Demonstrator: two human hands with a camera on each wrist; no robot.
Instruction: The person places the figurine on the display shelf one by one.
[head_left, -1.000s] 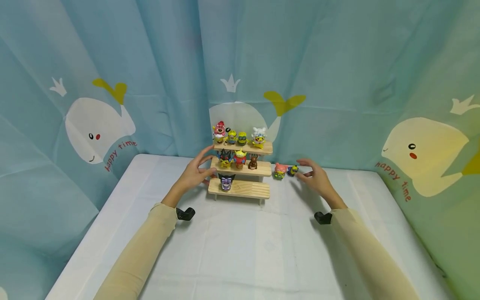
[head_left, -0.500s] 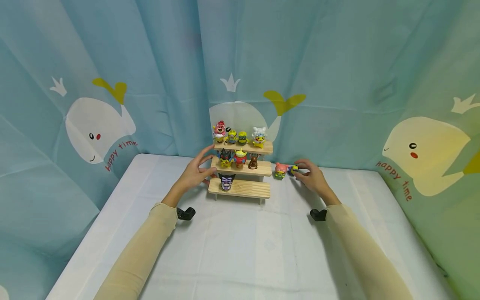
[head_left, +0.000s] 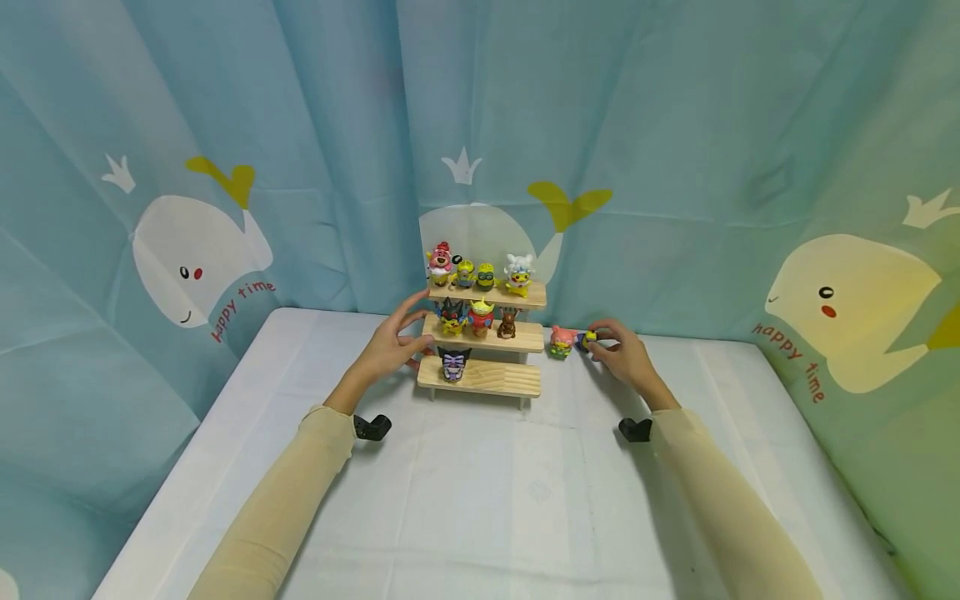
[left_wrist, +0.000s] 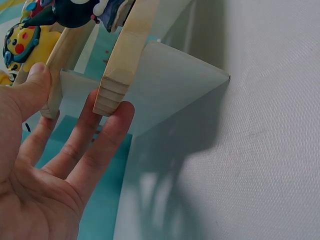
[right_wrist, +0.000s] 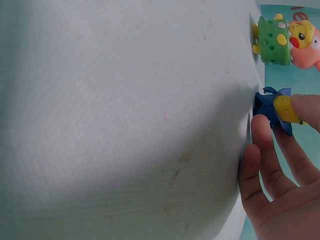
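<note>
A three-tier wooden display stand (head_left: 495, 379) bears several small figurines on its steps. At its left end my left hand (head_left: 382, 348) holds the stand, the thumb on the middle board (left_wrist: 77, 47) and two fingertips against the end of the bottom board (left_wrist: 112, 92). To the right of the stand, my right hand (head_left: 626, 354) pinches a blue and yellow figurine (right_wrist: 282, 107), its thumb over the yellow head and fingers by the blue base. A pink and green figurine (head_left: 560, 342) stands beside that one, next to the stand.
The top step carries a pink bear figurine (head_left: 439, 262), two minion figurines and a white-hooded yellow figurine (head_left: 518, 275). A black and purple figurine (head_left: 452, 365) stands on the bottom step. A blue whale-print curtain (head_left: 675, 167) hangs behind the white-covered table (head_left: 480, 500).
My right hand has moved slightly left, closing its thumb and fingers on the blue and yellow figurine. The left hand and the stand stay in place.
</note>
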